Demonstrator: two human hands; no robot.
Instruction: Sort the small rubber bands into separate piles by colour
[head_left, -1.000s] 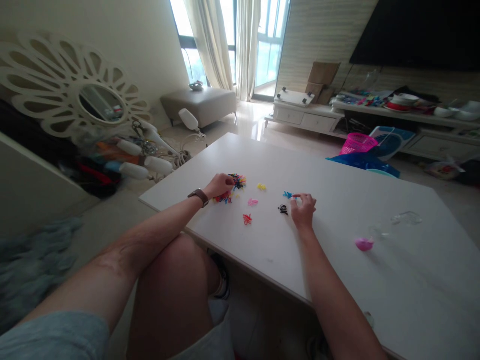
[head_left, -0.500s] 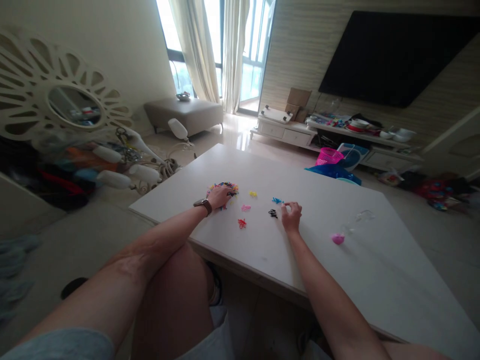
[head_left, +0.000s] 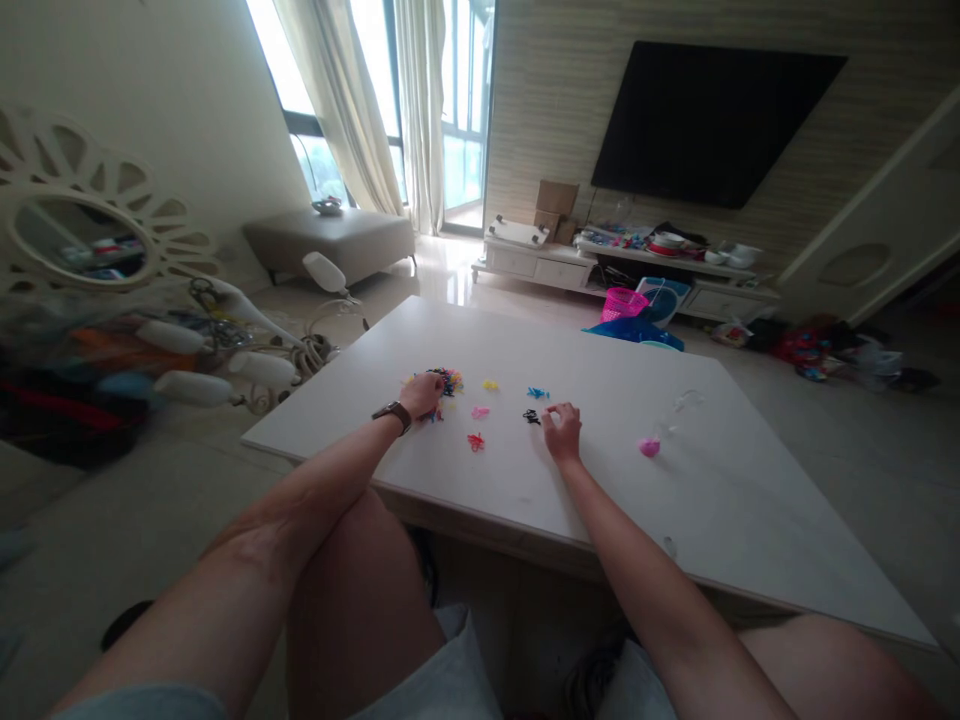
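My left hand (head_left: 421, 396), with a dark watch on its wrist, rests at the mixed pile of small coloured bands (head_left: 453, 379). Its fingers are bent together; what they hold is too small to make out. My right hand (head_left: 562, 433) is just right of the small black heap (head_left: 531, 416), thumb and index finger in a pinch, with anything between them hidden. Past it lies a blue heap (head_left: 538, 393). Between the hands sit separate yellow (head_left: 490, 385), pink (head_left: 481, 412) and red (head_left: 475, 441) heaps of the same small pieces.
All this lies on a white table (head_left: 480, 340). To the right are a pink round object (head_left: 649, 448) and a clear plastic piece (head_left: 688, 399). A lamp with white shades (head_left: 262, 368) stands off the left edge. Beyond the far edge is a pink basket (head_left: 624, 304).
My right hand has shifted from beside the blue heap to beside the black one. The fingers of my left hand have drawn in at the mixed pile. The camera view has turned right.
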